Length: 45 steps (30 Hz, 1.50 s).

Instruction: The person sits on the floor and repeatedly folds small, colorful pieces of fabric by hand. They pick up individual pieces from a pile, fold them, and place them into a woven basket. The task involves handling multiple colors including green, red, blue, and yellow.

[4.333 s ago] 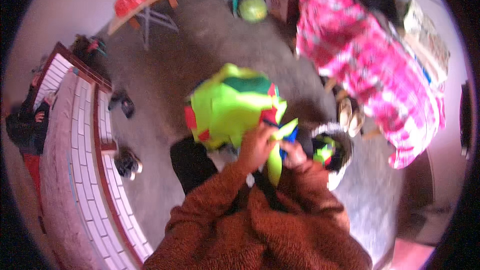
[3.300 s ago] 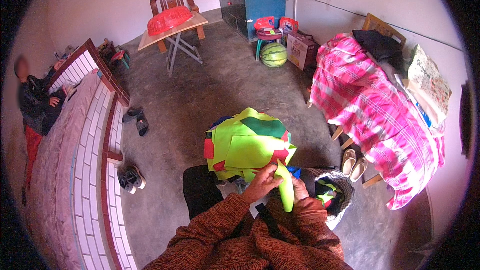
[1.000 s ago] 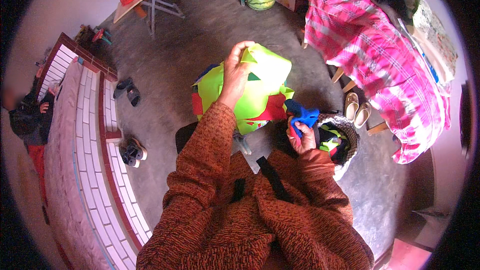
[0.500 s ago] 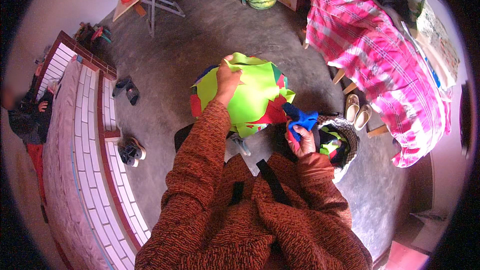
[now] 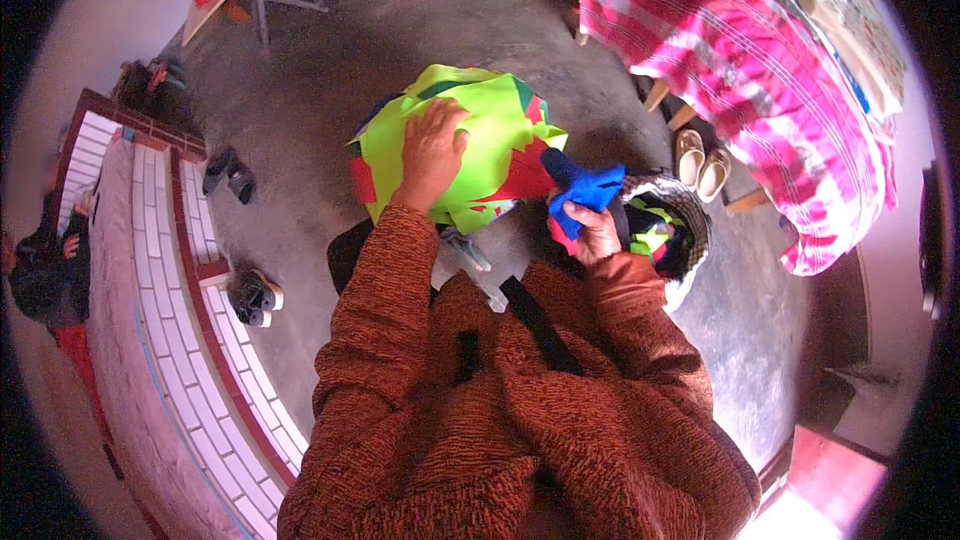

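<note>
Bright green cloth bundle with red patches [image 5: 480, 145] out front on lap, spread wide side to side; left hand [image 5: 432, 152] flat and open on top, nearest; right hand [image 5: 596, 232] just beside, squeezing blue cloth scrap [image 5: 585, 185] above round woven basket [image 5: 690, 225].

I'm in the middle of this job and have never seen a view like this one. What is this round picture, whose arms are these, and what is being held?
The round picture comes from a wide-angle camera worn on a person's head, looking down, so straight edges bend near the rim. The rust-coloured sleeves rising from the bottom are that person's own arms. The left hand lies flat on a bright green pile of cloth with red patches. The right hand grips a blue cloth beside a basket of coloured pieces. Around them: a concrete floor, a pink striped bedcover, pale slippers, dark shoes and a tiled ledge with another person sitting at the far left.
</note>
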Available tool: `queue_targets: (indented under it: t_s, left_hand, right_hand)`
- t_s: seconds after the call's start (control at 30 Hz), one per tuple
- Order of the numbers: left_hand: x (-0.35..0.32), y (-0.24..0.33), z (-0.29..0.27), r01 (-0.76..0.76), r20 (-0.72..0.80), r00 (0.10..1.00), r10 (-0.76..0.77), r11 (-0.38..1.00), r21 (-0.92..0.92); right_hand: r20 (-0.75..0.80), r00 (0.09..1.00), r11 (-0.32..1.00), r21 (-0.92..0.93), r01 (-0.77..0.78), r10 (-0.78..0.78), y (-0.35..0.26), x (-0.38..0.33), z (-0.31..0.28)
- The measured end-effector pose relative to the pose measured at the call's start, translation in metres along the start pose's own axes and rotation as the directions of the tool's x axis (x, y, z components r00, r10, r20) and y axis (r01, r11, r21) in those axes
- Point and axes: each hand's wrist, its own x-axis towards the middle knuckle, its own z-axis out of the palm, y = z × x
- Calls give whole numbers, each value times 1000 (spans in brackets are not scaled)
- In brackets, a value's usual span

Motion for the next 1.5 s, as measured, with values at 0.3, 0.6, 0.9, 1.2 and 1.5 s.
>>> queue_targets:
  t_s: [0.3,0.6,0.9,1.2,1.5]
  left_hand:
    - [-7,60,-26,187,69,982,-178,822,-537]
    - [-29,101,-6,482,462,874,-150,154,-863]
    - [-24,95,-27,433,361,826,-434,78,-898]
    - [-37,93,-13,551,459,779,-427,117,-826]
    - [-14,93,-38,380,275,884,-378,238,-894]
  right_hand:
    - [35,997,997,22,-74,73,2,-2,-4]
    - [142,959,965,-129,-228,246,-7,-16,20]
    - [296,930,974,-114,-194,220,-13,-13,25]
    - [215,967,989,-82,-124,139,-9,-13,11]
    - [46,983,972,-165,-166,176,-4,-5,14]
